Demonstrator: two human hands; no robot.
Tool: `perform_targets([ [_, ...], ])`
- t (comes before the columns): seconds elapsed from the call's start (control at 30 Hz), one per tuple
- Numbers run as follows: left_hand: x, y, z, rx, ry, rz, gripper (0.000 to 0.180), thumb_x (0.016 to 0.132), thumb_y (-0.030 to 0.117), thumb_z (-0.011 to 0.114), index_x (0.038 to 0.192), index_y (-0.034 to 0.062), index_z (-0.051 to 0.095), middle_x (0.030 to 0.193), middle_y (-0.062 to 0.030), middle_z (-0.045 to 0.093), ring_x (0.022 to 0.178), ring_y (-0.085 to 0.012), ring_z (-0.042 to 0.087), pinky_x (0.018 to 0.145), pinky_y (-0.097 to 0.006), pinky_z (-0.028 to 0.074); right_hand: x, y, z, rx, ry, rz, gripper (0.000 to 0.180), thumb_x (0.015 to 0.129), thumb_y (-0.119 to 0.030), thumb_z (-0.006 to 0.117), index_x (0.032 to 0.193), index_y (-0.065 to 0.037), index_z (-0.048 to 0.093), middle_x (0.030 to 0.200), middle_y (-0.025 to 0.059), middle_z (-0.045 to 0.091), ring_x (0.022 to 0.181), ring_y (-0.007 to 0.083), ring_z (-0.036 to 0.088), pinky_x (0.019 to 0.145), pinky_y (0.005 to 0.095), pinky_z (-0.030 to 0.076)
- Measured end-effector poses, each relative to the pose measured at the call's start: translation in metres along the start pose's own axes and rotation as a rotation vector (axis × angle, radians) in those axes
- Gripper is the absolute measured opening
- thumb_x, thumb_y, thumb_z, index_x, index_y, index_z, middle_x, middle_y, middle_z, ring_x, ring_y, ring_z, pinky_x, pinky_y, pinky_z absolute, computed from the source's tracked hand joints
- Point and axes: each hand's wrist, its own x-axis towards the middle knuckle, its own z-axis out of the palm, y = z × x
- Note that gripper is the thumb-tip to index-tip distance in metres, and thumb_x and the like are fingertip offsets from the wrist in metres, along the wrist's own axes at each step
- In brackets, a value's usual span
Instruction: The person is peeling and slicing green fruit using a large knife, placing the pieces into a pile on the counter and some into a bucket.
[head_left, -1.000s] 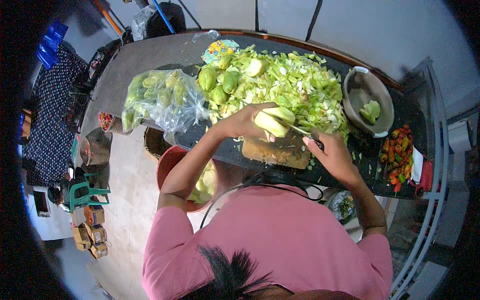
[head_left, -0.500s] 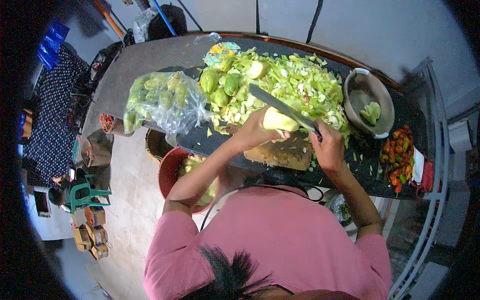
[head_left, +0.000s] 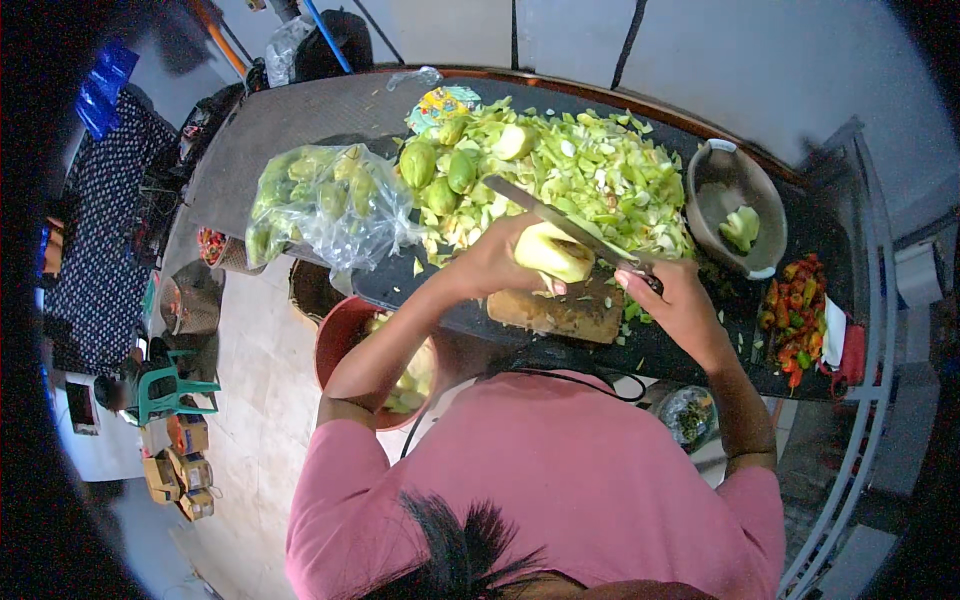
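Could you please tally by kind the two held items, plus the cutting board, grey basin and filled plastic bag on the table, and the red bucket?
Pale fruit: 1
Knife: 1
Cutting board: 1
Grey basin: 1
Filled plastic bag: 1
Red bucket: 1
Total: 6

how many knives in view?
1: the knife, in the right hand, its blade slanting past the peeled fruit in the left hand. Others could be hidden under the heap of green peelings.
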Motion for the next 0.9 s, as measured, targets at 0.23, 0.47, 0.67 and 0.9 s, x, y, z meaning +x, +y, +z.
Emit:
perform_targets([
  [0.23,0.000,0.001,-0.004,0.151,-0.082,0.021,0.061,0.064,0.017,0.080,0.116,-0.0005,0.053,0.110,-0.0062,0.056,0.101,-0.0160,0.052,0.090,-0.029,0.040,0.001,0.013,0.009,-0.136,-0.056,0.033,0.030,0.089,-0.027,0.056,0.093,0.002,0.061,0.077,0.0216,0.062,0.069,0.0347,0.061,0.063,0.0378,0.046],
  [0.47,-0.001,0.000,-0.012,0.173,-0.255,-0.052,0.064,0.066,0.017,0.080,0.121,0.0006,0.051,0.114,-0.0088,0.057,0.106,-0.0157,0.051,0.093,-0.031,0.040,0.005,0.019,0.012,0.101,-0.263,0.054,0.035,0.088,-0.030,0.057,0.096,0.004,0.060,0.082,0.0193,0.065,0.076,0.0271,0.063,0.071,0.0370,0.047],
  [0.67,-0.004,-0.002,-0.012,0.049,-0.251,-0.147,0.069,0.066,0.017,0.080,0.125,0.0027,0.048,0.118,-0.0072,0.055,0.108,-0.0158,0.050,0.094,-0.032,0.040,0.007,0.013,0.007,0.206,-0.395,0.236,0.036,0.088,-0.031,0.057,0.095,0.004,0.060,0.072,0.0082,0.063,0.068,0.0147,0.056,0.063,0.0334,0.045],
  [0.9,-0.006,-0.003,-0.011,0.163,-0.214,-0.044,0.072,0.067,0.017,0.080,0.128,0.0031,0.045,0.122,-0.0078,0.053,0.110,-0.0158,0.049,0.096,-0.033,0.039,0.006,0.017,0.008,0.295,-0.452,0.310,0.034,0.088,-0.032,0.057,0.090,0.001,0.060,0.064,0.0008,0.053,0.060,0.0094,0.047,0.054,0.0294,0.040],
])
